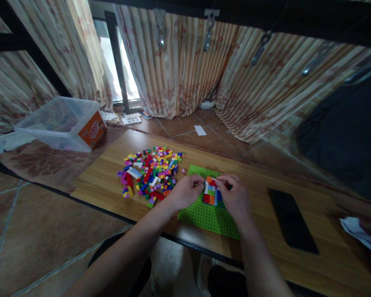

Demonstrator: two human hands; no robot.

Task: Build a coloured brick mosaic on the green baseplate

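A green studded baseplate point(214, 220) lies on the wooden table, and a small multicoloured block of building bricks point(210, 192) sits on it. At the block's left side is my left hand point(189, 192), thumb and fingers pinched together; whatever may be between them is too small to make out. My right hand point(235, 194) reaches over the block's right side, its fingers closed at the top edge on what looks like a brick. Those fingers cover part of the block. A loose pile of coloured bricks point(154, 171) spreads out left of the baseplate.
On the right of the wooden table point(259, 235) lies a black phone-like slab point(292, 220), with a white crumpled cloth or paper point(363, 235) beyond it. A clear plastic bin point(58, 123) with an orange label stands back left. Striped curtains point(179, 66) hang behind.
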